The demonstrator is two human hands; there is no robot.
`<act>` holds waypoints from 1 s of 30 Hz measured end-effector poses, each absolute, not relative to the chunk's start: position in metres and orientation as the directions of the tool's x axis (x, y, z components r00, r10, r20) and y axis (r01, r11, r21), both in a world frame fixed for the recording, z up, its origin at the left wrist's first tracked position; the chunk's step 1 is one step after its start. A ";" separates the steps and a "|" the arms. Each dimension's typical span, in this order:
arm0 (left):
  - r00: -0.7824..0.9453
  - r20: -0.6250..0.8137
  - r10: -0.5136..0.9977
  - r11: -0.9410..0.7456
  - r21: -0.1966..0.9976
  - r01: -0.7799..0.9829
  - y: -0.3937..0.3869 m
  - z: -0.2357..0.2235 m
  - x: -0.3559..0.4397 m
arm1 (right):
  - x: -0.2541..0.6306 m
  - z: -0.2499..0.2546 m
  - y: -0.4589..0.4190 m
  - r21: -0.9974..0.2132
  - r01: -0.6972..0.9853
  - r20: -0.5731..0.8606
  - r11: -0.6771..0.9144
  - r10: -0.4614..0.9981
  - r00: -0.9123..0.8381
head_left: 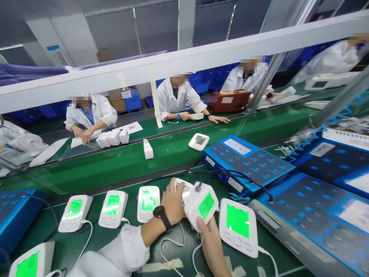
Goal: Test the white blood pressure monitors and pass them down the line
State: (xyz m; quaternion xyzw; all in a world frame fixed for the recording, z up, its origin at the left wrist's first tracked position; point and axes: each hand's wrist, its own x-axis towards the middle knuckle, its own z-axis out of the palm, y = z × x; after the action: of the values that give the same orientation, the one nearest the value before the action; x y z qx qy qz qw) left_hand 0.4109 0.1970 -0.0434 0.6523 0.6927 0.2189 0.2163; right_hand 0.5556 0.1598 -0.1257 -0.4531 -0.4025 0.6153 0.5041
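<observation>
My left hand [173,202], with a black watch on the wrist, lies over a white monitor unit [184,188] on the green bench, its fingers curled on the unit's screen end. My right hand [209,234] holds a second white monitor [201,206] tilted up off the bench; its screen glows green and a black cable is plugged in at its top. Other lit white monitors stand in a row: one at the right [238,227] and three at the left [148,203] [113,208] [75,212].
A blue test console [248,161] with black cables sits behind the hands, and more blue consoles [317,215] lie at the right. A green conveyor belt [173,150] carries white units. Several people in white coats work across it. White cables and tape strips lie on the near bench.
</observation>
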 end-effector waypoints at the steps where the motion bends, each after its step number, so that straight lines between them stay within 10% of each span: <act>1: -0.075 -0.040 0.996 0.084 0.579 0.811 0.198 -0.047 0.418 | 0.557 -0.128 0.161 -0.938 -0.290 -0.170 -0.188 0.982 -0.088; 10: 0.132 -0.168 0.977 0.028 0.710 0.703 0.183 0.031 0.338 | 0.565 -0.134 0.156 -0.905 -0.285 -0.336 -0.316 0.942 0.024; 16: -0.137 -0.005 0.991 0.136 0.167 0.977 0.222 0.043 0.215 | 0.562 -0.103 0.163 -0.901 0.320 -0.298 -0.292 0.954 0.032; 23: -0.191 0.024 0.981 0.188 0.107 0.976 0.304 -0.028 0.152 | 0.546 -0.090 0.178 -0.739 0.663 -0.146 -0.116 0.989 0.009; 30: 0.321 0.077 0.944 -0.323 0.019 0.946 0.411 -0.013 0.226 | 0.548 -0.099 0.182 -0.801 0.582 -0.182 -0.140 0.983 -0.014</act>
State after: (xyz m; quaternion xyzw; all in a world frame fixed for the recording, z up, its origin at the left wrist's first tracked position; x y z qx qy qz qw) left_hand 0.2261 0.4108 -0.0133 0.8126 0.5815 0.0368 -0.0144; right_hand 0.5485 0.1818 -0.0988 -0.6511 -0.6009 0.3823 0.2625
